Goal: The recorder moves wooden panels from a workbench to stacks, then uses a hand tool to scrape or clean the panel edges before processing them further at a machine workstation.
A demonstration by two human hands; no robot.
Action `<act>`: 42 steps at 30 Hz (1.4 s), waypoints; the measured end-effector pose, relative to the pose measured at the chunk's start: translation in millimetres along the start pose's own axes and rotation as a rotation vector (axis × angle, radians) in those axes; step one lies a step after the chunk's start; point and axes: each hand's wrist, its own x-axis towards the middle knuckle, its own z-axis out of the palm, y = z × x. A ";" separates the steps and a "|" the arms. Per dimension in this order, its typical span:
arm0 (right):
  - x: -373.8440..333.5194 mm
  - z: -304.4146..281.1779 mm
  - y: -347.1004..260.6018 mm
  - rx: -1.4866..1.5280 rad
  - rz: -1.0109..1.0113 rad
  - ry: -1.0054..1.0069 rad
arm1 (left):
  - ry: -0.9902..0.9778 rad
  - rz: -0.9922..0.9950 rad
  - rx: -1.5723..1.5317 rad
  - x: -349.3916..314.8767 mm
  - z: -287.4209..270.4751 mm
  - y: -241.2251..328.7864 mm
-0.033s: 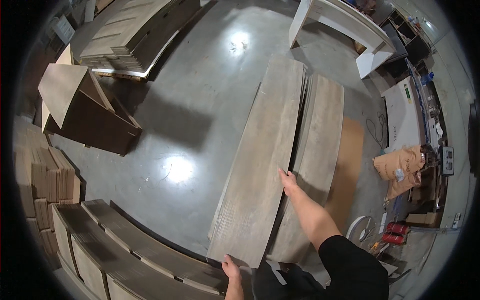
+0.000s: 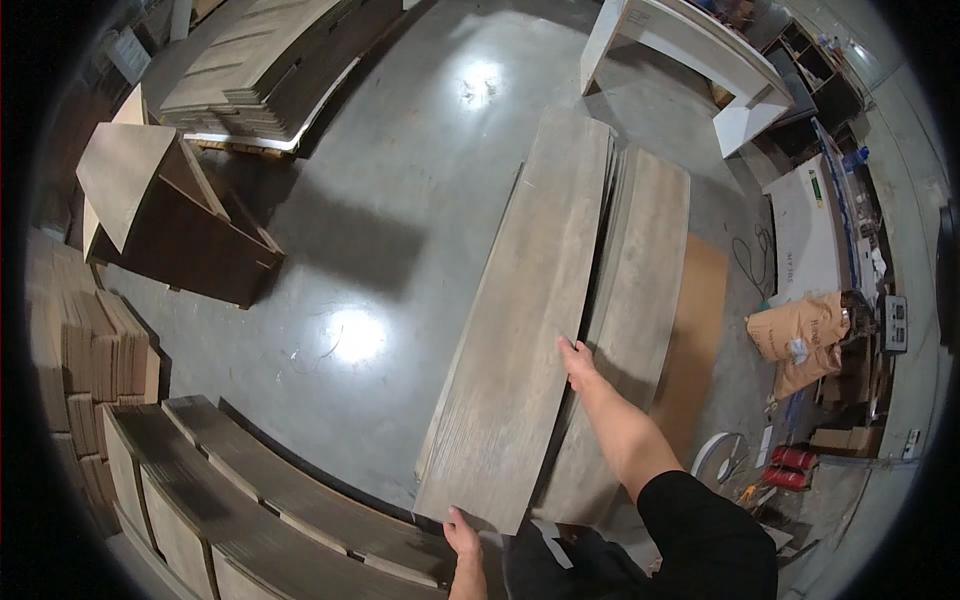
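Note:
A long greyish-brown wood-grain board lies lengthwise before me, on top of a stack whose edges show along its sides. My left hand holds its near end, the thumb on top and the fingers mostly hidden below. Farther along, my right hand grips the board's right edge, its fingers partly hidden by the panel. Close beside it on the right is a second stack of boards with the same finish, under my right forearm.
Long boxy wood-grain units stand at lower left, near piled cardboard. Beyond are a dark open-sided cabinet and a panel stack on a pallet. On the right are a brown paper sack, a roll of edging and a white desk-like frame.

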 end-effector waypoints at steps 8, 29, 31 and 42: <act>-4.7 15.2 -2.5 -0.061 0.057 0.037 | 0.035 -0.174 -0.052 10.4 6.0 22.6; 9.6 24.9 6.4 -0.116 -0.053 0.074 | 0.004 -0.068 0.098 55.2 -7.1 -11.4; 13.8 26.1 7.7 -0.084 -0.051 0.050 | 0.002 -0.112 0.099 48.4 -6.7 -3.7; 80.5 -97.5 131.1 -0.333 -0.375 0.016 | -0.129 -0.170 0.375 94.6 18.0 -4.3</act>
